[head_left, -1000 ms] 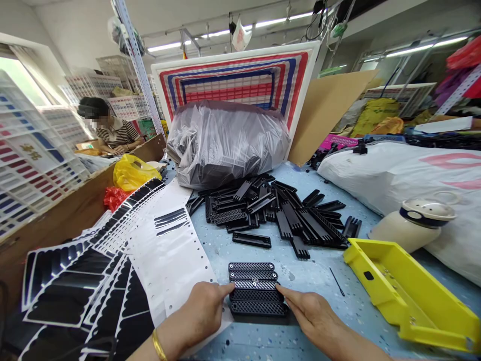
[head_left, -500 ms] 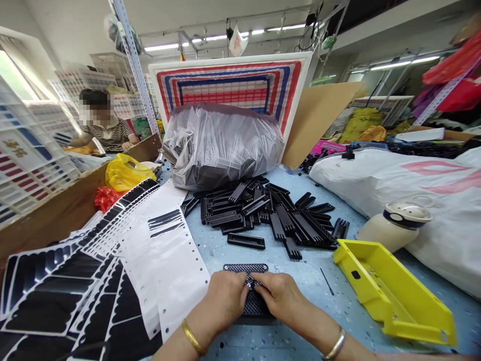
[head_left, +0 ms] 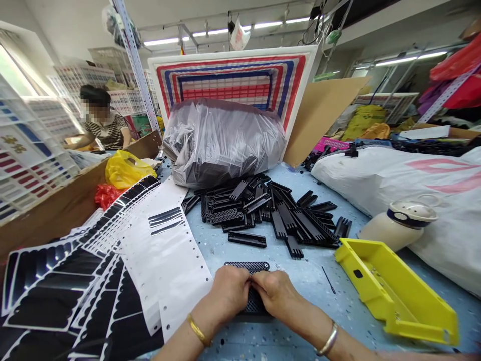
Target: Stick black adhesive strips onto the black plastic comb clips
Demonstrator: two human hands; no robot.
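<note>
My left hand (head_left: 232, 288) and my right hand (head_left: 276, 293) meet with fingertips pinched together over a black perforated part (head_left: 255, 304) at the front of the table. What the fingertips hold is hidden behind the knuckles. Just beyond them shows the rounded top bar (head_left: 246, 265) of a black textured piece. A single black slotted piece (head_left: 247, 239) lies a little farther back, in front of a heap of similar black pieces (head_left: 280, 213). To the right of my right hand is a thin black stick (head_left: 328, 280).
White sheets (head_left: 173, 271) and black strip sheets (head_left: 45, 301) cover the left. At right stand a yellow tray (head_left: 398, 296) with small bits and a cream bottle (head_left: 394, 225). A plastic-wrapped bundle (head_left: 225, 143) is behind the heap. A person (head_left: 101, 120) sits at back left.
My hands have closed in on each other, and the fingertips and small piece between them are now hidden. The view has shifted slightly. The person at back left has turned a little.
</note>
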